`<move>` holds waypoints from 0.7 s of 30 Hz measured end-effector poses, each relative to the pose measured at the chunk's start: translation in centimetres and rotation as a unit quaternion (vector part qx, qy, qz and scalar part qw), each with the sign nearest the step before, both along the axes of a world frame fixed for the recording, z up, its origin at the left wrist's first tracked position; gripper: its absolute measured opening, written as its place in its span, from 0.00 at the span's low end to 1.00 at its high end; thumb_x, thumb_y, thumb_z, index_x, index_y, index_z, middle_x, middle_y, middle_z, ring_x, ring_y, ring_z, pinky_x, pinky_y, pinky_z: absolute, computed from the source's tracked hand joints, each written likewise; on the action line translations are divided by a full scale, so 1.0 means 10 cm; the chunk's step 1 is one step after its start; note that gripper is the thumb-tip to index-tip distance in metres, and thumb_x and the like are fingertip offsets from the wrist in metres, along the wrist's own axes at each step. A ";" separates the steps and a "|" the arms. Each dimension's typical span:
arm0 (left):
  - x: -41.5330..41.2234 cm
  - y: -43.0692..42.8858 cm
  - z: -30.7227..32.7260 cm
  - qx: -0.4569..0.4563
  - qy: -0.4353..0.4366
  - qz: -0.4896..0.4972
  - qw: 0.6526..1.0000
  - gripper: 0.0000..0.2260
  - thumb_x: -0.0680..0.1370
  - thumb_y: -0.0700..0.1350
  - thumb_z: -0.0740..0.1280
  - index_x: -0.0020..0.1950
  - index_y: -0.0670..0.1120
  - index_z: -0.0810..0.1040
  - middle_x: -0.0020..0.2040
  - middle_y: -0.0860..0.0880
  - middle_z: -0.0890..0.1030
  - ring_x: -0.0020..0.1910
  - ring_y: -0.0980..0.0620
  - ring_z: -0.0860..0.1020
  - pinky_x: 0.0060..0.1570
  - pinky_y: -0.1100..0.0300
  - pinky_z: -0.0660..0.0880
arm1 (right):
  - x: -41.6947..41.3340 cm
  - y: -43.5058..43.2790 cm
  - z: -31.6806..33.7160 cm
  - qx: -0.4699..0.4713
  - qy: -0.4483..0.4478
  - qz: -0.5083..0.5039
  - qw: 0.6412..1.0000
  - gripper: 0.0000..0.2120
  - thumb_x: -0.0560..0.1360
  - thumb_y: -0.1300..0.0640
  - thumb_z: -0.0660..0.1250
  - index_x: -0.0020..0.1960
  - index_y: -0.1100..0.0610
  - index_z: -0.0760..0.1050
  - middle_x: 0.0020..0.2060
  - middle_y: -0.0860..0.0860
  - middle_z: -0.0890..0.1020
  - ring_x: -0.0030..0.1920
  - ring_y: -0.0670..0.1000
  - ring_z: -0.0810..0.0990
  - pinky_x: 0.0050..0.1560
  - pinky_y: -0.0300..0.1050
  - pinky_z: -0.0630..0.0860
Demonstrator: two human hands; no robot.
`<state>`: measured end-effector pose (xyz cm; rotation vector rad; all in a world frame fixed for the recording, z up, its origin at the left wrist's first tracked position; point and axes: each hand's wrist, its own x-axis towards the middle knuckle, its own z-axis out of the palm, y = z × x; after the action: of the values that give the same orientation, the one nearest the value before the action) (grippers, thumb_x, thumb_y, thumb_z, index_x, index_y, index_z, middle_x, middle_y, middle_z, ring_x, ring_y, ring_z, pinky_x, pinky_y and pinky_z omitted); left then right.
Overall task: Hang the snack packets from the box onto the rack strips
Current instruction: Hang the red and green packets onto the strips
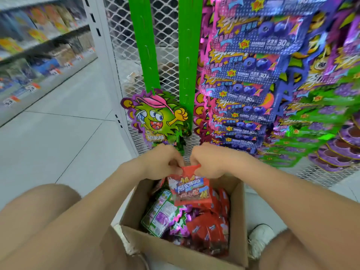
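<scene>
above the cardboard box (236, 221), left hand (161, 162) and right hand (208, 161) pinch a red snack packet (190, 189)'s top edge; tugging apart could rip its hang hole.

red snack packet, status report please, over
Left grip and right grip both pinch top edge of red printed snack packet. Packet held above open brown cardboard box. Flat green rack strips ahead, upper slots bare.

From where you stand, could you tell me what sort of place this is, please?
Most likely a shop aisle: shelves with price tags, green strips for hanging stock, and columns of hanging snack packets.
</scene>
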<state>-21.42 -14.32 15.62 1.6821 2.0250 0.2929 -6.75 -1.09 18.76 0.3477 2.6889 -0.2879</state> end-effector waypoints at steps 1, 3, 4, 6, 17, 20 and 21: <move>0.00 0.01 0.14 0.013 0.009 0.008 1.000 0.02 0.78 0.43 0.75 0.50 0.49 0.88 0.40 0.57 0.84 0.37 0.65 0.80 0.38 0.73 0.70 | 0.04 0.02 0.09 -0.012 0.018 -0.016 1.000 0.13 0.75 0.57 0.70 0.39 0.66 0.75 0.31 0.58 0.70 0.34 0.58 0.68 0.35 0.48 0.65; 0.04 0.04 0.39 0.073 0.023 0.050 0.996 0.06 0.77 0.41 0.74 0.52 0.49 0.86 0.43 0.56 0.85 0.40 0.64 0.81 0.42 0.70 0.72 | 0.13 0.07 0.24 -0.026 0.057 -0.038 0.997 0.13 0.75 0.58 0.71 0.39 0.67 0.74 0.31 0.62 0.69 0.33 0.61 0.65 0.34 0.47 0.62; 0.08 0.08 0.48 0.132 0.028 0.090 0.987 0.08 0.76 0.40 0.73 0.54 0.49 0.85 0.46 0.55 0.85 0.44 0.61 0.81 0.45 0.67 0.73 | 0.17 0.09 0.30 -0.027 0.073 -0.046 0.996 0.14 0.75 0.59 0.71 0.36 0.64 0.71 0.30 0.61 0.66 0.33 0.60 0.61 0.34 0.48 0.60; 0.18 0.20 0.61 0.287 0.043 0.198 0.936 0.12 0.74 0.40 0.72 0.57 0.46 0.79 0.51 0.51 0.82 0.50 0.52 0.80 0.49 0.60 0.73 | 0.23 0.14 0.36 -0.014 0.093 -0.068 0.993 0.16 0.75 0.59 0.72 0.34 0.61 0.68 0.29 0.57 0.65 0.32 0.57 0.61 0.33 0.49 0.64; 0.33 0.91 0.78 0.430 0.054 0.406 0.805 0.25 0.73 0.57 0.79 0.59 0.48 0.71 0.49 0.52 0.79 0.46 0.48 0.80 0.45 0.46 0.77 | 0.38 0.12 0.52 0.020 0.102 -0.125 0.987 0.10 0.80 0.53 0.71 0.58 0.55 0.74 0.52 0.53 0.73 0.52 0.58 0.76 0.55 0.58 0.79; 0.30 0.91 0.80 0.421 0.002 0.384 0.822 0.24 0.71 0.59 0.79 0.55 0.48 0.72 0.42 0.54 0.79 0.40 0.51 0.78 0.38 0.53 0.73 | 0.40 0.14 0.52 0.017 0.104 -0.111 0.988 0.09 0.79 0.54 0.72 0.54 0.55 0.75 0.47 0.52 0.74 0.51 0.57 0.76 0.53 0.58 0.79; 0.30 0.88 0.80 0.414 -0.003 0.373 0.830 0.24 0.70 0.60 0.79 0.53 0.48 0.73 0.41 0.53 0.79 0.39 0.53 0.78 0.36 0.55 0.71 | 0.40 0.15 0.50 0.021 0.104 -0.104 0.989 0.08 0.78 0.55 0.72 0.48 0.56 0.74 0.42 0.51 0.73 0.48 0.57 0.75 0.50 0.58 0.80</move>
<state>-18.42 -5.53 23.62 1.1181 2.6689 1.6325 -2.77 0.39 23.78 0.6460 2.8702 -0.3453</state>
